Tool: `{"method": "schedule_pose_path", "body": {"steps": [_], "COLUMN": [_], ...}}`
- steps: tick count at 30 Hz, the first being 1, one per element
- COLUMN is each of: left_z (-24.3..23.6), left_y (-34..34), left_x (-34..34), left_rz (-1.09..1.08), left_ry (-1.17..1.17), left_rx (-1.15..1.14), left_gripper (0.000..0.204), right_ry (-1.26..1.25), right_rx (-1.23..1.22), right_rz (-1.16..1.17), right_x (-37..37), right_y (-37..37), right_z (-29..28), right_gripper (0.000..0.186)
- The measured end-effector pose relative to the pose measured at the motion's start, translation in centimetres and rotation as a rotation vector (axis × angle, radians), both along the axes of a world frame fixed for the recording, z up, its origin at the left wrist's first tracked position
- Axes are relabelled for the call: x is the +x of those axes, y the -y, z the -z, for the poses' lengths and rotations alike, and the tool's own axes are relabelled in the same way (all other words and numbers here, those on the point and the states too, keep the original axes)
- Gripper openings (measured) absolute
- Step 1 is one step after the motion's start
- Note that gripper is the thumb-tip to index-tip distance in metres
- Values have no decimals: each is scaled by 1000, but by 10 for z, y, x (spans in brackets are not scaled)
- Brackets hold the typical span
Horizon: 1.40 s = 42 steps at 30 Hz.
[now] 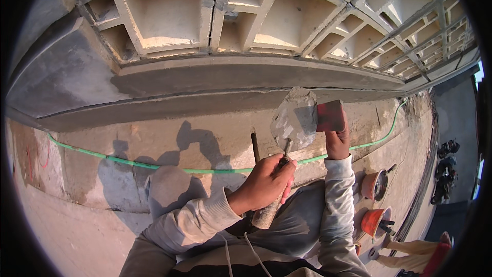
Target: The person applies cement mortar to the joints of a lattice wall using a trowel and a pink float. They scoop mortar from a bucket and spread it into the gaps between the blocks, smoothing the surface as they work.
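My left hand (264, 182) is wrapped round the thick, worn handle of a trowel (293, 120). Its broad blade points toward the wall and is smeared with grey mortar. Closed round a flat, square, reddish-brown piece (332, 117), my right hand (338, 142) holds it against or right beside the right edge of the blade; actual contact I cannot tell. The kind of this piece does not show. Both hands are above the ground before a grey plastered ledge (230, 79), under a wall of hollow patterned blocks (164, 13).
A green hose (225, 171) runs across the concrete ground before my knees. Two orange-red buckets (371, 223) stand to my right, tools sticking out. A dark rod-like shape (254, 146) lies near the trowel. Another person (420, 256) is at lower right; motorcycles (446, 172) are farther off.
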<state>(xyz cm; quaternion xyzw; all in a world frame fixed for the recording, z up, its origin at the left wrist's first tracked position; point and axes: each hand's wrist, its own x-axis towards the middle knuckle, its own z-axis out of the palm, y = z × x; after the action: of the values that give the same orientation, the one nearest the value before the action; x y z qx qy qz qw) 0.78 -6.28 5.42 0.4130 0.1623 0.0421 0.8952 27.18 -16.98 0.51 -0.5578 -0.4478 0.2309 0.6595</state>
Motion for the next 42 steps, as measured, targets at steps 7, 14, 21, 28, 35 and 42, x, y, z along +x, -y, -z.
{"method": "schedule_pose_path", "body": {"steps": [7,14,21,28,35,42], "left_z": [-4,-10,21,41,37,49], "left_y": [-1,-5,-15,-15,-23,-27], "left_x": [0,-2,11,19,11,14], "left_rz": [-45,-78,-296,-287,-214,-223], "left_ry": [-9,126,153,150,138,8], "left_rx": [-21,178,665,573,543,750], "left_gripper": [21,16,12,15,13,20], "right_ry": [518,363,-799,-1278,-1260,-1343], "right_rx": [-278,-426,-278,-200,-239,-254], "right_rz": [160,146,57,-5,-288,-209], "right_x": [-12,2,-47,-99,-76,-70], "right_y": [-14,-12,28,9,15,17], "right_z": [-16,-4,-90,-118,-73,-71], "right_gripper": [45,35,36,39,37,35]}}
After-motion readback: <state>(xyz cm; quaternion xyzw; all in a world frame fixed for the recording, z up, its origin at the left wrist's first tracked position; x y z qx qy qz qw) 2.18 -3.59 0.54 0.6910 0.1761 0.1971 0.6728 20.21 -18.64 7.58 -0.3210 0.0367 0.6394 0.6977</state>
